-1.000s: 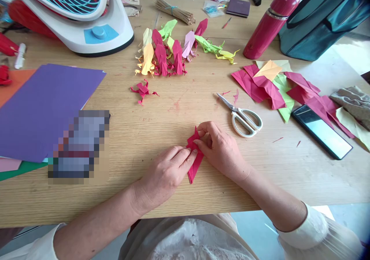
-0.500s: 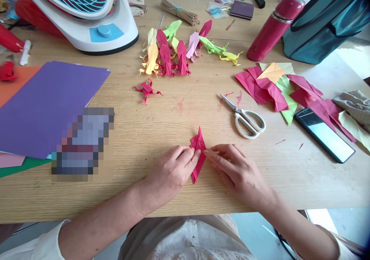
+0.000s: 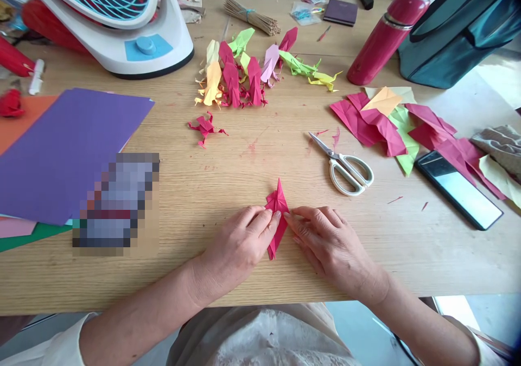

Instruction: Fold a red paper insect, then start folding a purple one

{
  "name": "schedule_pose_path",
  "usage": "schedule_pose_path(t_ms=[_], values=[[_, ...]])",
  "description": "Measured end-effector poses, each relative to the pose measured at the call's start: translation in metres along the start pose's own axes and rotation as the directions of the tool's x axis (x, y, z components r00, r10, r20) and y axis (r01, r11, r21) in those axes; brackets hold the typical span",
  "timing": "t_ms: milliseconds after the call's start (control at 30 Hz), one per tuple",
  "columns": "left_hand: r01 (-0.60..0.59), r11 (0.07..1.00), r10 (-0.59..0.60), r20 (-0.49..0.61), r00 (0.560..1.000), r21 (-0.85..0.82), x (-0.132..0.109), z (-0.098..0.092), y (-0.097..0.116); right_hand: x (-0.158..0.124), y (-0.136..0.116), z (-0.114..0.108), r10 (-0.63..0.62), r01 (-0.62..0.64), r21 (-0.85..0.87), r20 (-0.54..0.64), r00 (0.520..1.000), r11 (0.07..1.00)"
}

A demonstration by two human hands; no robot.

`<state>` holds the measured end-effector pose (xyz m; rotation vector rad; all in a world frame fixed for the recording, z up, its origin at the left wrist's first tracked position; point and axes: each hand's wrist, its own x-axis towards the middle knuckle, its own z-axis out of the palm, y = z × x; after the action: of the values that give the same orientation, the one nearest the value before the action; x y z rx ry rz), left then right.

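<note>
1. We see the left hand [image 3: 242,239], its thumb and fingertips set on a folded red paper [image 3: 280,233], one sharp point directed away from the person.
2. We find the right hand [image 3: 337,248], fingertips at the paper's right edge.
3. Beyond it we note scissors [image 3: 350,177] lying on the desk [image 3: 195,184].
4. Farther back we observe grouped paper figures [image 3: 231,78], with one red figure [image 3: 205,128] apart, nearer us.
5. At right we locate creased sheets [image 3: 366,119] beside a phone [image 3: 458,190]; at left, a purple sheet [image 3: 69,154].
</note>
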<state>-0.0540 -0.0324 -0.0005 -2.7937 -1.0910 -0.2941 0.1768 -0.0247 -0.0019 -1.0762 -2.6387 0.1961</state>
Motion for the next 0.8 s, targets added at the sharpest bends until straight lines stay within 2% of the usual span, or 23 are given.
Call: schedule_pose_path(t_ms=[267,500,800], values=[[-0.024,0.999,0.023,0.052,0.998,0.023,0.002,-0.001,-0.001,0.000,-0.001,0.001,0.007,-0.007,0.023,-0.003,1.000,1.000],[-0.121,0.992,0.124,0.090,0.988,-0.030,0.007,0.003,-0.013,-0.002,0.001,0.001,0.002,-0.003,0.056,0.018,1.000,0.998],[-0.079,0.996,0.083,0.081,0.993,-0.048,0.005,0.008,-0.010,-0.001,0.001,0.001,-0.099,0.098,0.014,0.046,0.994,0.995]])
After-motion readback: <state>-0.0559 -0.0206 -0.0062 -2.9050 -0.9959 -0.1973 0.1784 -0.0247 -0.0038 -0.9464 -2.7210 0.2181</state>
